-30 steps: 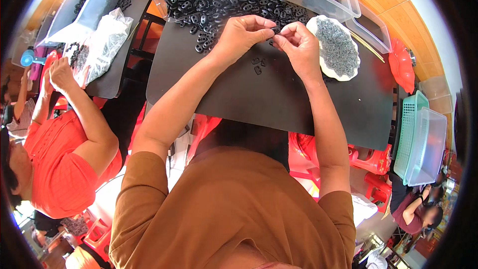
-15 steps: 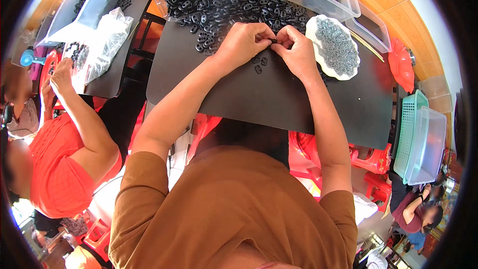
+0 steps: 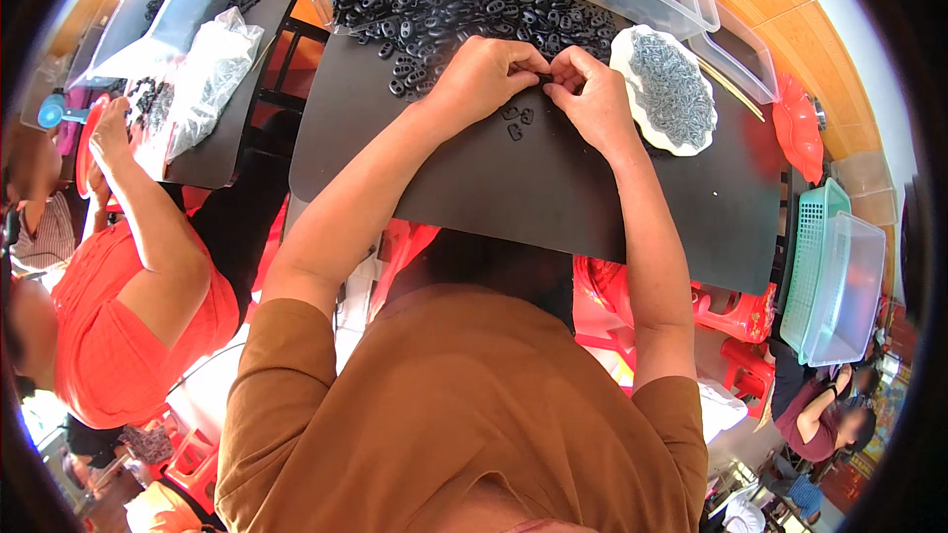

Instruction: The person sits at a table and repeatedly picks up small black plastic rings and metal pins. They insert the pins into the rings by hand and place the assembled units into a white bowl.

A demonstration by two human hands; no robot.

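Two bare hands meet in front of me, as I watch from far away through the head camera. The left hand (image 3: 481,77) has its grip pinched, thumb against finger, on a small black piece (image 3: 545,80). The right hand (image 3: 592,104) comes from the other side, and its grip also grasps this same piece. The fingers cover most of it, so I cannot tell its exact shape. It is near the front of a large heap of black oval parts (image 3: 454,5) with holes, which lies on the dark table (image 3: 474,178). Nearer to the person's body lie three little black bits (image 3: 527,116). Just right of the right hand I see a white plate (image 3: 622,61) with a wavy rim, full of small grey parts (image 3: 671,89). Behind this plate is a clear box (image 3: 632,0). Farther right are a red bowl (image 3: 795,128) and a green basket (image 3: 812,237). On the left, a co-worker (image 3: 138,306) wears red.
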